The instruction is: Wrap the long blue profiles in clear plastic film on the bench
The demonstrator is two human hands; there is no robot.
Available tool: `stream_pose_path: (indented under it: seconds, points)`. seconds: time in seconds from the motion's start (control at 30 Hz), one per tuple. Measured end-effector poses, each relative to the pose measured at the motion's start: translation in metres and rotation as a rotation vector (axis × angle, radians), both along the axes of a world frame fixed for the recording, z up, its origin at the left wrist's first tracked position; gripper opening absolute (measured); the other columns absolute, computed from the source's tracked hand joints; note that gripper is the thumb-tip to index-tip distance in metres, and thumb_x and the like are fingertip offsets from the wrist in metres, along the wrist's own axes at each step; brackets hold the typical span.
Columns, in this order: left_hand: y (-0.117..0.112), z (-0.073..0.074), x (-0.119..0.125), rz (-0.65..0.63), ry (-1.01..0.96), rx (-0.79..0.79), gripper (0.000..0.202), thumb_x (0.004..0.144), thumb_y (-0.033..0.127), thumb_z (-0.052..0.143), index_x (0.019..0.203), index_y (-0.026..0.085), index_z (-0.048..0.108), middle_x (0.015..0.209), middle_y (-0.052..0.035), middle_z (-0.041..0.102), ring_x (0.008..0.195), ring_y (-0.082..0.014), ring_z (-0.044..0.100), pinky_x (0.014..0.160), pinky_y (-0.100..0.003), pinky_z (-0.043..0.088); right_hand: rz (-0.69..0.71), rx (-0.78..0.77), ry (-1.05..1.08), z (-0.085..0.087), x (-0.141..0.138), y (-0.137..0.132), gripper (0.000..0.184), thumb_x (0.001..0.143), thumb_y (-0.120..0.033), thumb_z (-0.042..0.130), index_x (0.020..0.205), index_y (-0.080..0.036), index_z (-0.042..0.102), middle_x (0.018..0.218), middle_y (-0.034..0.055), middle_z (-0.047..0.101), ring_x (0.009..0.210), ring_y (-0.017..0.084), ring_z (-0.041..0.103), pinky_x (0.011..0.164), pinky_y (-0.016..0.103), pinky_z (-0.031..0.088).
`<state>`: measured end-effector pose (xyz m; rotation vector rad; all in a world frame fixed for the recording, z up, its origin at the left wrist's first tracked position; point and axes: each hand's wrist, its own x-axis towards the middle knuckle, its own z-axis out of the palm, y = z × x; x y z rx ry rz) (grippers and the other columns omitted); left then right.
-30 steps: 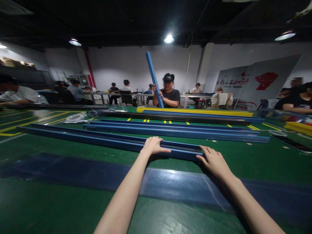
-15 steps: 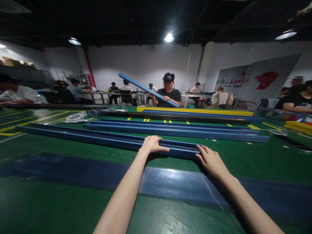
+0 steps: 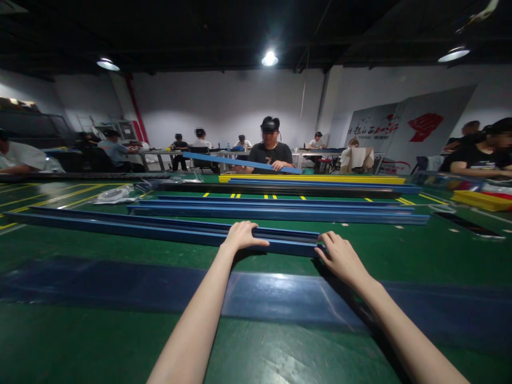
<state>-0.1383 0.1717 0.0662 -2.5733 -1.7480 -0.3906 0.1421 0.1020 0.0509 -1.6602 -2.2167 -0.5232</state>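
A long blue channel rail (image 3: pixel 120 226) lies across the green table (image 3: pixel 80 341) in front of me, running from the far left to its right end near the middle. My left hand (image 3: pixel 241 236) rests on top of it with fingers curled over its rim. My right hand (image 3: pixel 340 256) grips the rail's right end, fingers closed against it. A flat dark blue strip (image 3: pixel 100 282) lies on the table nearer to me, under both forearms.
Several more blue rails (image 3: pixel 280 210), a black one and a yellow one (image 3: pixel 320 180) lie farther back. Across the table a person (image 3: pixel 272 152) holds a blue strip (image 3: pixel 240 161) nearly level. Other people sit at the left, right and rear tables. A plastic bag (image 3: pixel 116 194) lies left.
The person opposite has lowered the blue strip from nearly upright to almost flat. My hands stay on the rail; the view has shifted slightly.
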Motion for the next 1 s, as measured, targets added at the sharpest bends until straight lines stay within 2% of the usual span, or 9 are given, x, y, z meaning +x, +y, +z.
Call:
stream_pose_path:
  seconds: [0.1, 0.27, 0.37, 0.47, 0.53, 0.6, 0.77, 1.0]
  points:
    - [0.002, -0.001, -0.001, -0.015, -0.01, -0.022, 0.085, 0.057, 0.077, 0.046, 0.116, 0.017, 0.053, 0.112, -0.012, 0.059, 0.105, -0.0288, 0.052, 0.089, -0.037, 0.039, 0.05, -0.012, 0.043, 0.008, -0.004, -0.004, 0.019, 0.085, -0.034, 0.04, 0.083, -0.019, 0.053, 0.085, 0.0066, 0.057, 0.079, 0.019, 0.052, 0.069, 0.029, 0.037]
    - [-0.001, 0.0, -0.002, -0.03, -0.02, -0.038, 0.086, 0.056, 0.078, 0.046, 0.115, 0.016, 0.054, 0.109, -0.0128, 0.059, 0.103, -0.0293, 0.053, 0.088, -0.036, 0.039, 0.05, -0.016, 0.036, 0.012, -0.013, -0.009, 0.021, 0.083, -0.037, 0.046, 0.09, -0.019, 0.054, 0.091, 0.0072, 0.057, 0.084, 0.021, 0.051, 0.071, 0.031, 0.038]
    - [-0.007, 0.001, -0.002, -0.04, 0.001, -0.014, 0.085, 0.057, 0.079, 0.044, 0.114, 0.016, 0.055, 0.107, -0.013, 0.06, 0.101, -0.0291, 0.054, 0.086, -0.036, 0.039, 0.057, 0.001, 0.001, 0.005, -0.019, -0.007, 0.031, 0.084, -0.039, 0.043, 0.102, -0.017, 0.055, 0.107, 0.01, 0.056, 0.098, 0.022, 0.049, 0.079, 0.033, 0.038]
    - [-0.014, -0.001, -0.002, -0.045, 0.036, 0.03, 0.085, 0.059, 0.079, 0.041, 0.112, 0.015, 0.056, 0.103, -0.0138, 0.061, 0.098, -0.03, 0.055, 0.086, -0.037, 0.039, 0.037, -0.005, -0.023, -0.006, -0.023, -0.004, 0.043, 0.087, -0.038, 0.037, 0.121, -0.013, 0.047, 0.124, 0.0121, 0.049, 0.116, 0.022, 0.04, 0.092, 0.035, 0.032]
    - [-0.018, -0.002, -0.002, -0.047, 0.056, 0.055, 0.085, 0.061, 0.079, 0.039, 0.112, 0.014, 0.056, 0.102, -0.0145, 0.061, 0.098, -0.0304, 0.054, 0.086, -0.038, 0.039, -0.008, -0.044, -0.04, -0.012, -0.024, -0.001, 0.047, 0.089, -0.037, 0.033, 0.127, -0.011, 0.043, 0.129, 0.0126, 0.046, 0.121, 0.023, 0.037, 0.097, 0.037, 0.029]
    - [-0.022, -0.003, -0.001, -0.046, 0.07, 0.064, 0.084, 0.062, 0.079, 0.038, 0.113, 0.014, 0.055, 0.102, -0.0149, 0.06, 0.098, -0.0303, 0.054, 0.086, -0.038, 0.039, -0.036, -0.075, -0.059, -0.016, -0.023, 0.001, 0.047, 0.09, -0.037, 0.03, 0.128, -0.012, 0.043, 0.131, 0.0116, 0.046, 0.122, 0.023, 0.037, 0.099, 0.04, 0.028]
    - [-0.023, -0.002, 0.001, -0.032, 0.064, 0.05, 0.085, 0.062, 0.078, 0.039, 0.114, 0.013, 0.055, 0.103, -0.0151, 0.06, 0.099, -0.0301, 0.053, 0.087, -0.037, 0.038, 0.007, -0.067, -0.104, -0.014, -0.019, 0.002, 0.046, 0.09, -0.037, 0.028, 0.129, -0.018, 0.042, 0.13, 0.0109, 0.047, 0.121, 0.023, 0.038, 0.102, 0.047, 0.021]
    - [-0.026, -0.009, 0.01, -0.015, 0.038, 0.086, 0.085, 0.062, 0.08, 0.036, 0.113, 0.015, 0.055, 0.104, -0.0137, 0.059, 0.099, -0.03, 0.051, 0.088, -0.039, 0.036, -0.02, -0.089, -0.117, -0.011, -0.011, 0.001, 0.045, 0.09, -0.033, 0.028, 0.129, -0.017, 0.042, 0.128, 0.0125, 0.048, 0.118, 0.024, 0.041, 0.098, 0.048, 0.025]
